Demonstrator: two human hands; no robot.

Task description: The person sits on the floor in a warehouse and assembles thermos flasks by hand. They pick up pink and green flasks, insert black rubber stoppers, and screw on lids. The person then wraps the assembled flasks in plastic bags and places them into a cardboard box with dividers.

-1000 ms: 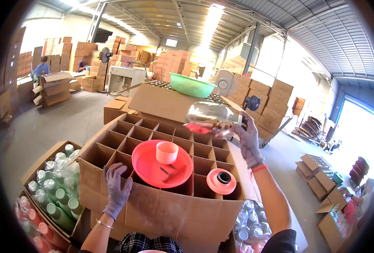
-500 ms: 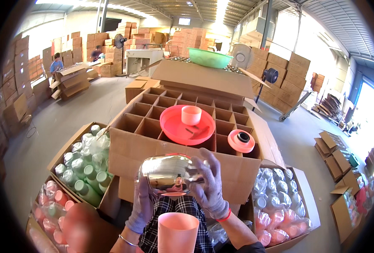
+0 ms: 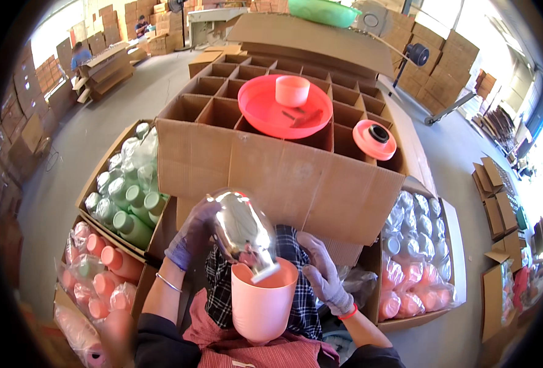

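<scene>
A large brown carton [image 3: 277, 178] split into square compartments stood before the person and served as the work surface; on its dividers rested a red bowl [image 3: 262, 116] with a small pink cup [image 3: 292, 91] in it, and to the right a pink lid [image 3: 361, 145] with a black ring [image 3: 379, 133]; a green basin [image 3: 323, 13] was cut by the upper edge. At the left stood boxes of green bottles [image 3: 132, 230] and pink bottles [image 3: 119, 262]; at the right, a box of bagged pieces [image 3: 409, 276]; beyond lay a grey floor [image 3: 155, 83], a black fan [image 3: 417, 54], stacked cartons [image 3: 434, 64] and two people at work near the far left.

The left hand [image 3: 198, 228] gripped a mirrored flask [image 3: 242, 224], tilted with its neck downward at the mouth of a pink shell [image 3: 264, 306], which stood upright over the lap; the right hand [image 3: 323, 276] was spread, near the shell's right side and holding nothing.

Half a second earlier the flask had lain nearly level between both hands; since then it had tipped neck-down and the right hand had come away from it; the view had dipped, showing more of the shell and less ceiling; the bowl and lid had kept their places on the carton.
</scene>
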